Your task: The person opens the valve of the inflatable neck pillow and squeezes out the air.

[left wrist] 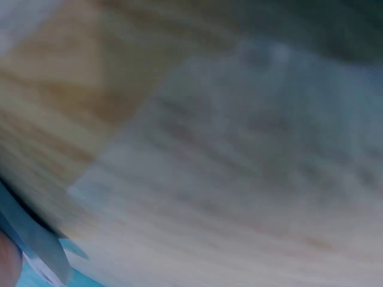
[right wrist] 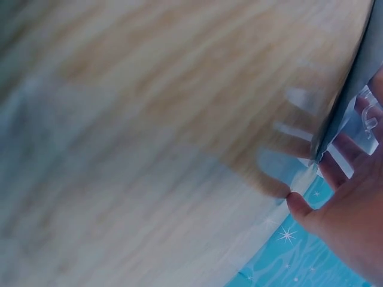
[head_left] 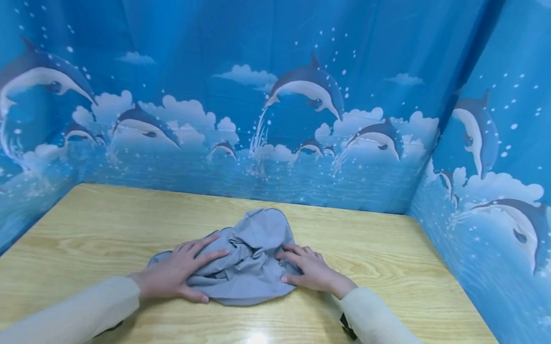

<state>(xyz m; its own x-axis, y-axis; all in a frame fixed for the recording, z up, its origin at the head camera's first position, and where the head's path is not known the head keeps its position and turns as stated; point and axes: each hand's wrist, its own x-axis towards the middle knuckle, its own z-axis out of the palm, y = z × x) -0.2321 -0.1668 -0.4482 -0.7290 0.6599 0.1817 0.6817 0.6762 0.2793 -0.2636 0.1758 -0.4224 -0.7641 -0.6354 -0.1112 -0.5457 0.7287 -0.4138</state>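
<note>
A crumpled grey cloth (head_left: 258, 275) with dark edging lies in a loose, wrinkled heap in the middle of the table. My left hand (head_left: 171, 273) rests on its left side, fingers spread over the folds and thumb along the near edge. On the right side, my right hand (head_left: 313, 271) touches the cloth with slightly bent fingers, its thumb apart from them. The right wrist view shows this hand's thumb low by the tabletop and a small clear plastic piece (right wrist: 370, 116) by its fingers. Only a sliver of the left hand (left wrist: 7, 263) shows in the left wrist view.
The wood-grain table (head_left: 373, 242) has a shiny top that reflects light near its front. A blue curtain (head_left: 209, 32) printed with dolphins and clouds stands behind it and along both sides. Light sleeves (head_left: 384, 332) cover both forearms.
</note>
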